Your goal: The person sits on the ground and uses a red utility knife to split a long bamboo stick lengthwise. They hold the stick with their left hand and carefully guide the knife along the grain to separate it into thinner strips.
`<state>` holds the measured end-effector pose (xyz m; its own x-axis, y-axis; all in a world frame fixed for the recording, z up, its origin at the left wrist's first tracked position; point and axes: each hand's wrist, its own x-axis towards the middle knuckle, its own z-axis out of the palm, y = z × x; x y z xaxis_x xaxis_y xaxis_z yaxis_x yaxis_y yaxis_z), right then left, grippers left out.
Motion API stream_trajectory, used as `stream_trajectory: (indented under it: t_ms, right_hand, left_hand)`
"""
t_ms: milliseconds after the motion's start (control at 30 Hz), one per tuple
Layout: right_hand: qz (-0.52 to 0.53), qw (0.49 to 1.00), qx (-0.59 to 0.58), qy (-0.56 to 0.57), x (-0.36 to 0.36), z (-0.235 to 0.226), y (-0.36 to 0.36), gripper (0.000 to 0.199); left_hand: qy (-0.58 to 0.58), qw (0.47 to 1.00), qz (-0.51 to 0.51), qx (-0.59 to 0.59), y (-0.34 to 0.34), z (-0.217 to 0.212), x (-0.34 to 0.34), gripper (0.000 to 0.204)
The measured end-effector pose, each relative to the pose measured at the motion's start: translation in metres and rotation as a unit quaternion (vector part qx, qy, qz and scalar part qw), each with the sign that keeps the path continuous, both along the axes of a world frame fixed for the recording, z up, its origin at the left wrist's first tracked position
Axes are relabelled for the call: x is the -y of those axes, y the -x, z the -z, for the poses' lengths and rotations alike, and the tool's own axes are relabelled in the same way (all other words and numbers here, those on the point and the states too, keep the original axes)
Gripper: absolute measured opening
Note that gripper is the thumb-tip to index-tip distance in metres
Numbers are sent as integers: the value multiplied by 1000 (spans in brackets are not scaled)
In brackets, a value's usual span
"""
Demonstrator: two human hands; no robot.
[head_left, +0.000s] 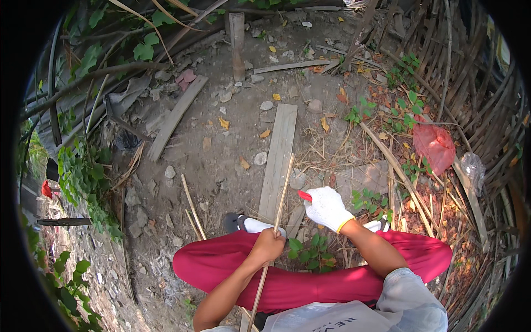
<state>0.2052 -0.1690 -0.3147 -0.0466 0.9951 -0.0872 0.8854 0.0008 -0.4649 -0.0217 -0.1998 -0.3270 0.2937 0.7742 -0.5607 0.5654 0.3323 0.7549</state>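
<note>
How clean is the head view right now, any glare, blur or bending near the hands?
Head view: even daylight, soft shadows, no glare; left hand on the thin stick and gloved right hand with its red handle are sharp; fisheye bends the bamboo fence toward the black rim.

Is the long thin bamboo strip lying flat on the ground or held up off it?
Held up. The bare left hand grips the long thin bamboo strip mid-length, and it slants over the grey wooden plank beyond the knees.
</note>
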Motion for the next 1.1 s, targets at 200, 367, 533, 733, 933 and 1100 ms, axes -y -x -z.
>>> stream_trajectory:
  t_ms: [200, 367, 533, 733, 933, 1100]
  right_hand:
    - [-50, 998, 40, 28, 13, -4, 23, 20]
    - [-27, 998, 60, 24, 3, 21, 21, 21]
    - [-14, 998, 62, 29, -14, 40, 27, 20]
    - [15, 997, 79, -11, -40, 45, 21, 26]
    - [120, 984, 135, 10, -85, 97, -25, 22]
    - [178, 975, 134, 12, -78, 112, -107, 21]
  left_hand:
    - [-117, 989, 52, -78, -16, -1, -8, 19]
    - [-119, 980, 48, -154, -32, -17, -3, 32]
    - [-104, 980, 40, -167, -30, -15, -1, 35]
    - [-103, 983, 33, -148, -23, 7, -4, 34]
    - [-54, 992, 74, -90, -37, 10, 23, 30]
    - [-80, 989, 103, -68, -8, -9, 16, 18]
